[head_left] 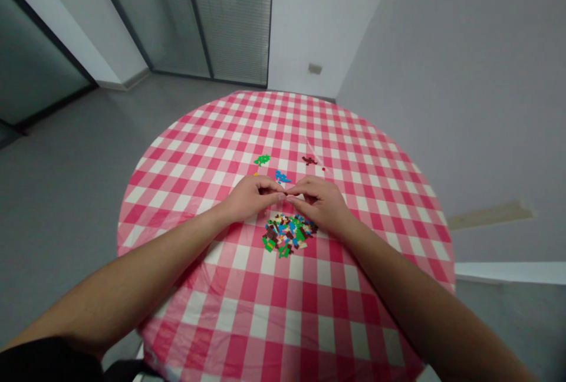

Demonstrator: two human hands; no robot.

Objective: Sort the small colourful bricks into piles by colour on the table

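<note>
My left hand [250, 198] and my right hand [323, 202] meet over the middle of the table, thumb and fingertips pinched on both sides. A tiny dark speck shows where the fingertips come together, but what it is stays mostly hidden. Just in front of the hands, on the near side, lies a pile of small toy building bricks [287, 233] in green, blue, brown, white and yellow. Right behind the fingertips sits a small cluster of blue bricks [281, 177]. A yellow piece [256, 174] peeks out beyond my left hand.
Farther back on the round table with a pink-and-white checked cloth [283, 117] lie a green brick cluster [262, 160], a dark brown one [309, 160] and a single red piece [323, 168]. A wall [464, 105] stands to the right, glass panels [239, 16] behind.
</note>
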